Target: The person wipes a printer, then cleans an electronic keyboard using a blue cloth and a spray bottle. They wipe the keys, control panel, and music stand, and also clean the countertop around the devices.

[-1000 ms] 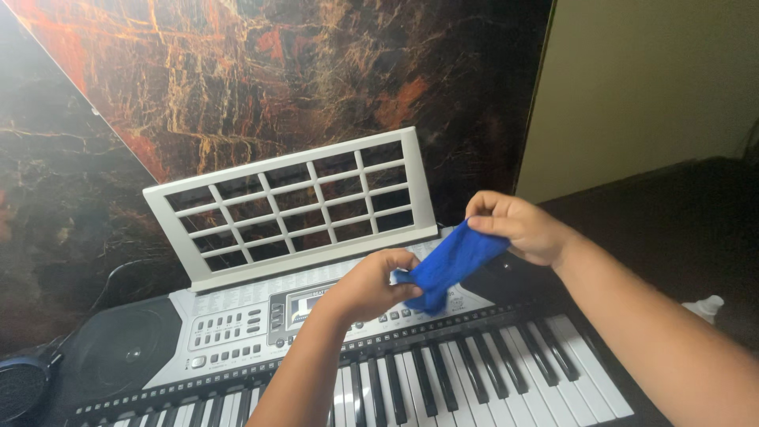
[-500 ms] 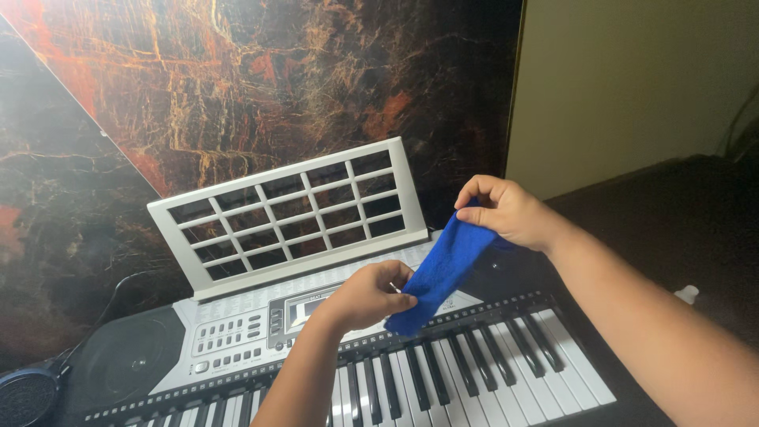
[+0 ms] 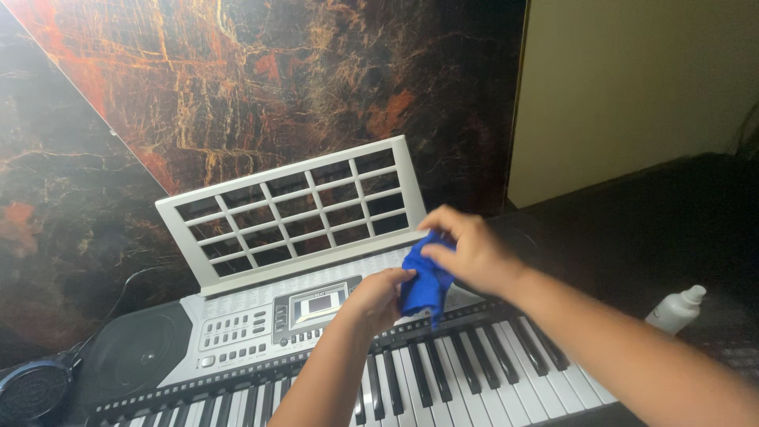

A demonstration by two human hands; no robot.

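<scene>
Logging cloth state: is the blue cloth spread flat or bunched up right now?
Bunched. The blue cloth is gathered into a short wad between the left hand and right hand, held above the keyboard.

A person's two hands bunch a blue cloth (image 3: 423,285) above the control panel of a silver electronic keyboard (image 3: 261,316). The left hand (image 3: 378,299) pinches the cloth's lower left edge, while the right hand (image 3: 466,255) closes its grip over the top, fingers curled around the fabric. Both forearms reach in from the lower edge across the black and white keys. A white grid-pattern music rest (image 3: 296,209) stands tilted at the back of the keyboard, against a dark marbled wall with orange veins. A small white bottle (image 3: 674,310) lies on the dark tabletop at right, and a dark round headphone cup (image 3: 28,387) sits at far left.
</scene>
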